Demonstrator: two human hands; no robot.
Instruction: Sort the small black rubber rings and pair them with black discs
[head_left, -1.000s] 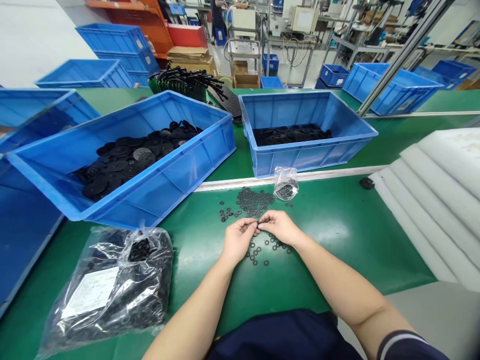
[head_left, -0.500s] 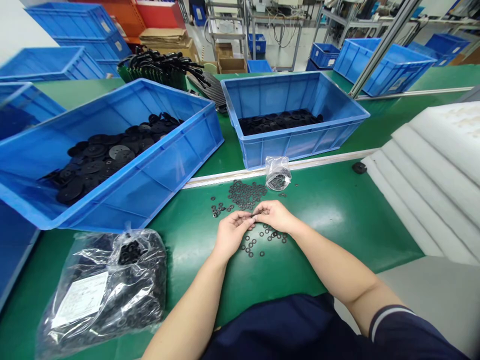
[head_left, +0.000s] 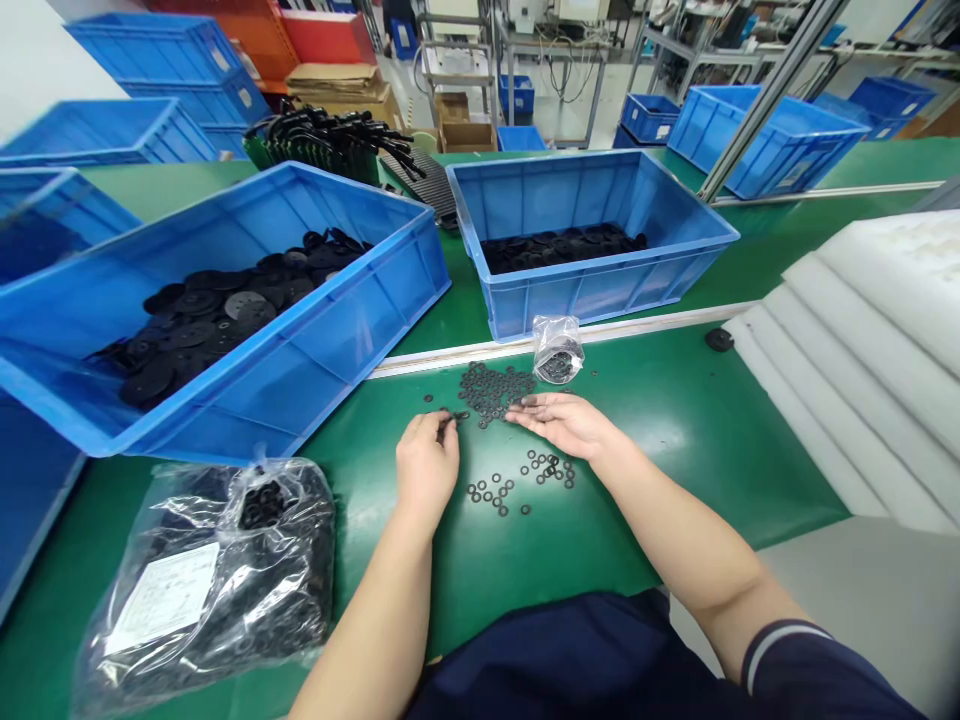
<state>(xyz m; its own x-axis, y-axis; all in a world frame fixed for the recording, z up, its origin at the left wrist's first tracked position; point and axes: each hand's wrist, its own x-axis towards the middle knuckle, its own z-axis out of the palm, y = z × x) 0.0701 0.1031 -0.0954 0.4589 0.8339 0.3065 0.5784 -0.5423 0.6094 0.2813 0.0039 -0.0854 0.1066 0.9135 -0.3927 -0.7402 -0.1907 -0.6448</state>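
Observation:
Small black rubber washers lie in a loose pile point(head_left: 491, 390) on the green bench mat point(head_left: 637, 500), with more scattered point(head_left: 521, 480) below it. My left hand point(head_left: 427, 465) has its fingertips pinched together at the pile's left edge, apparently on a washer point(head_left: 450, 418), though the fingers partly hide it. My right hand point(head_left: 562, 422) lies nearly flat with its fingers extended, their tips touching or almost touching the pile's right side. A small clear plastic bag of washers point(head_left: 558, 350) stands just beyond the pile.
A large clear bag of black parts point(head_left: 217, 565) with a white label lies at near left. Blue crates of black discs point(head_left: 247, 370) point(head_left: 592, 290) stand beyond, and white foam sheets point(head_left: 847, 370) are stacked at right. A raised rail point(head_left: 555, 345) crosses the bench.
My hands have parted: the left moved left to the pile's edge, and the right opened and flattened. The camera view has shifted slightly.

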